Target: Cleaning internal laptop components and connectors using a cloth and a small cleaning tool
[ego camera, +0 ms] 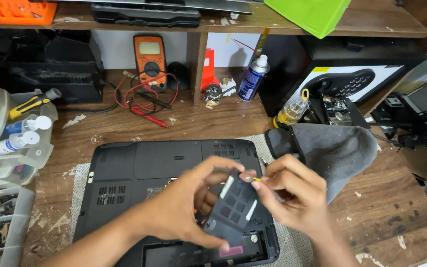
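A black laptop (144,170) lies bottom-up on a grey mat on the wooden desk, with an open bay along its near edge. Over that bay my left hand (184,207) holds a small black plastic cover panel (233,205), tilted on edge, thumb at its lower end and fingers at its top. My right hand (292,195) is beside it on the right, fingertips pinched on a small yellowish bit at the panel's upper corner. I cannot tell what that bit is.
A grey cloth (337,148) lies right of the laptop. Behind stand an orange multimeter (150,60) with red and black leads, a spray can (253,78) and a small bottle of yellow liquid (292,110). Clear plastic bins (6,163) with small parts fill the left edge.
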